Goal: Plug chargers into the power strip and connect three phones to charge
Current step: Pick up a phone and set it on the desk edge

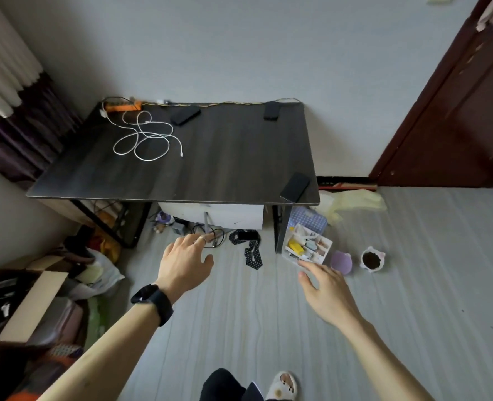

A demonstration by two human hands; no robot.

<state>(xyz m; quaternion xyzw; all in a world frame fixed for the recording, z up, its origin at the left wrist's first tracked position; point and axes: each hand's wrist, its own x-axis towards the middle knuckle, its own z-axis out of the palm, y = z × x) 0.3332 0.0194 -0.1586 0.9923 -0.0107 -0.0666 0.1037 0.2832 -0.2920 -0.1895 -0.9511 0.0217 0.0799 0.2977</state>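
Head view has left hand (186, 263) and right hand (324, 287) spread and empty, short of the dark wood-grain table (225, 157), so best step closer and take the coiled white charger cable (144, 140) (beside the long orange power strip (122, 106), far-left corner) first.

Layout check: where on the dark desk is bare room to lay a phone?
Bare: middle and front of the dark wooden desktop, between the coiled white cable and the black front-right phone. Crowded: back left, around the orange power strip.
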